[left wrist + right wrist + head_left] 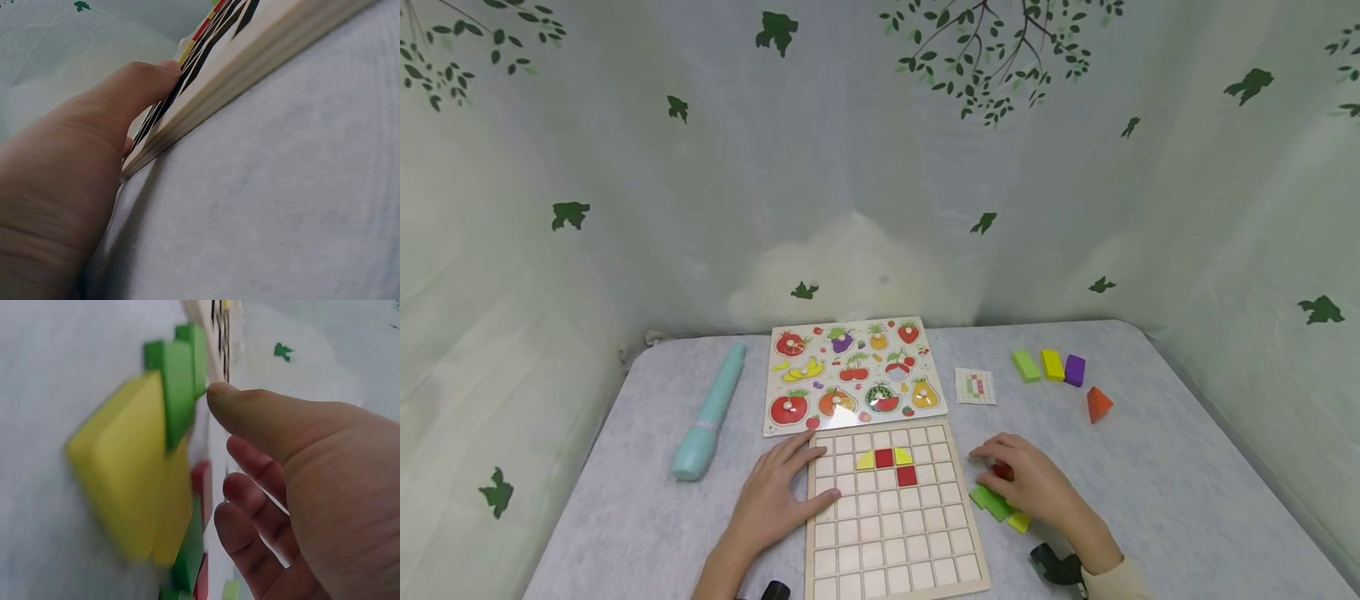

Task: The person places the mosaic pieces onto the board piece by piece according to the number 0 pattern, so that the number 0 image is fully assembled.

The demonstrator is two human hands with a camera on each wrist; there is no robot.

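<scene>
A wooden grid board lies flat on the grey desk, and most of its square cells are bare; near the top sit a red square flanked by two yellow pieces, with a second red square one row lower to the right. The left hand rests flat, fingers relaxed, on the board's left edge, its grip released. The right hand lies just right of the board with fingers curled over a red block; whether the grip actually holds it I cannot tell. Green blocks and a yellow block lie under that hand. Behind the board lies a fruit puzzle tray with its fruit pieces seated.
</scene>
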